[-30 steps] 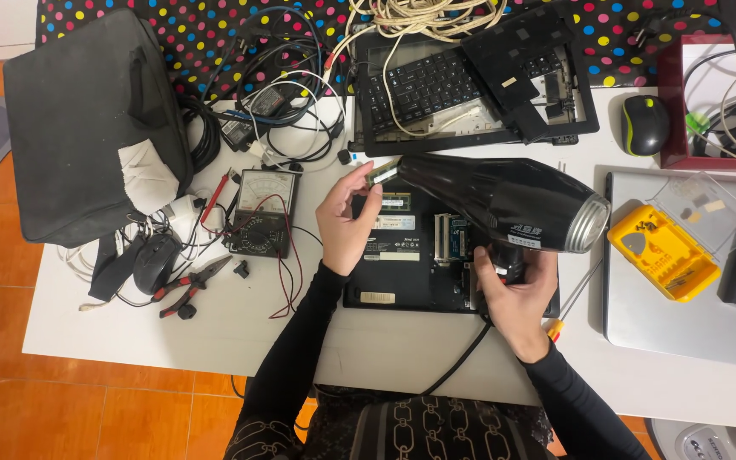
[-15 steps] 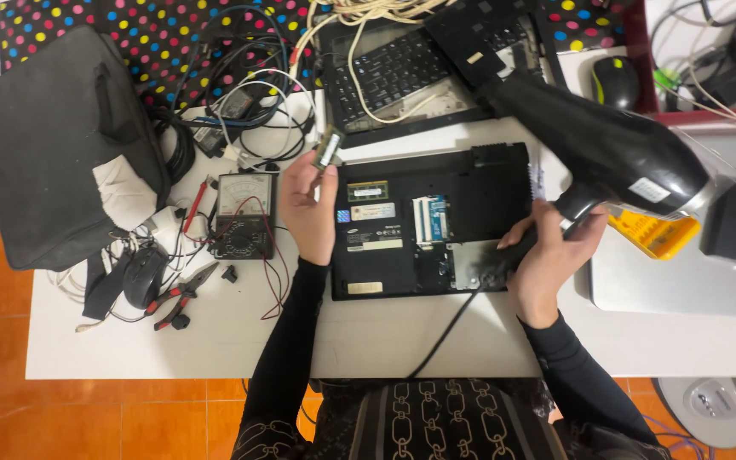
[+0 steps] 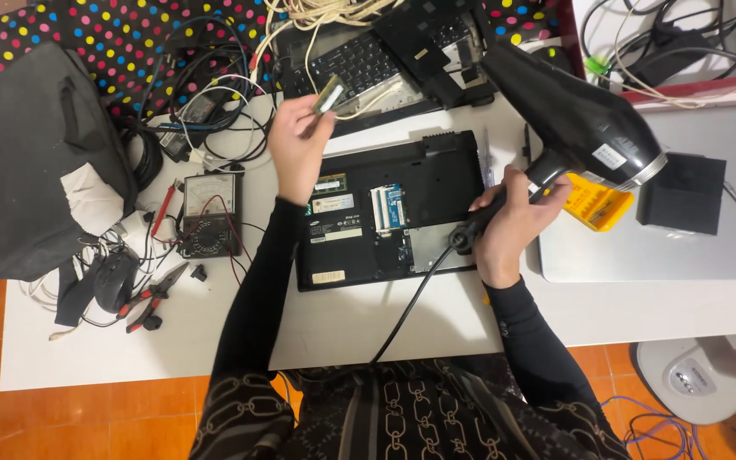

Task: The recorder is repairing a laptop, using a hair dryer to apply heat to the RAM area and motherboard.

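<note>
- The left hand [image 3: 298, 145] is pinching a small memory module [image 3: 329, 94] between its fingertips, holding it up above the table, clear of the laptop.
- The right hand [image 3: 508, 223] is wrapping its grip closed around the handle of a black hair dryer [image 3: 572, 115], whose barrel is slanting up and away from that grip.
- Between the two grips, a black laptop [image 3: 436, 170] is lying bottom up with its cover off and an inner bay [image 3: 388, 207] showing; judging from this, the module is already out and is not yet back in a slot.
- The dryer's cord [image 3: 406, 307] is trailing from below the right grip toward the person.
- Left of the left grip, a multimeter [image 3: 211, 213] and red-handled pliers [image 3: 153, 296] are resting on the white table [image 3: 342, 324].
- Just beyond the right grip, a yellow case [image 3: 600, 204] is lying beside a silver laptop [image 3: 683, 247].
</note>
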